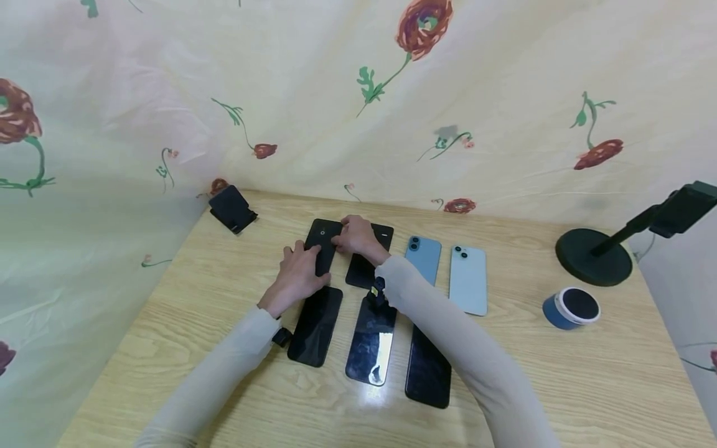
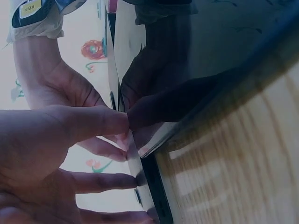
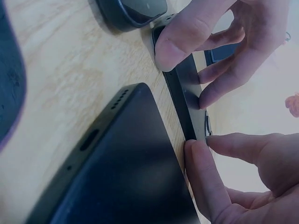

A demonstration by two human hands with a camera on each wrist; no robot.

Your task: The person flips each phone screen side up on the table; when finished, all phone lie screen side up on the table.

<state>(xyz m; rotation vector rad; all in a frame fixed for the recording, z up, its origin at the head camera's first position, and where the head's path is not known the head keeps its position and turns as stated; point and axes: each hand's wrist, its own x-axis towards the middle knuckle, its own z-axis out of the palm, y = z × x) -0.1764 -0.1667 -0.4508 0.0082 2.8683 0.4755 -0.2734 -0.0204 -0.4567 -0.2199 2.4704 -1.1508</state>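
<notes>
A black phone point(image 1: 325, 233) lies back up on the table, a small round camera near its far end. My left hand point(image 1: 297, 270) holds it from the left, thumb at its near right edge and fingers over its back. With thumb and finger, my right hand point(image 1: 356, 238) pinches its right edge. Under my right hand lies a second dark phone point(image 1: 364, 269), partly covered. Nearest my left wrist is a black-screened phone point(image 1: 316, 326). In the right wrist view, the left hand point(image 3: 219, 42) and right hand point(image 3: 243, 177) both touch one thin dark phone point(image 3: 187, 84).
A blue phone point(image 1: 424, 255) and a pale blue phone point(image 1: 469, 280) lie to the right. Two more dark-screened phones, one shiny point(image 1: 371, 348) and one partly under my sleeve point(image 1: 428, 373), lie nearer. A black stand point(image 1: 232, 208), a round-based stand point(image 1: 594, 256) and a blue-white tub point(image 1: 571, 308) surround them.
</notes>
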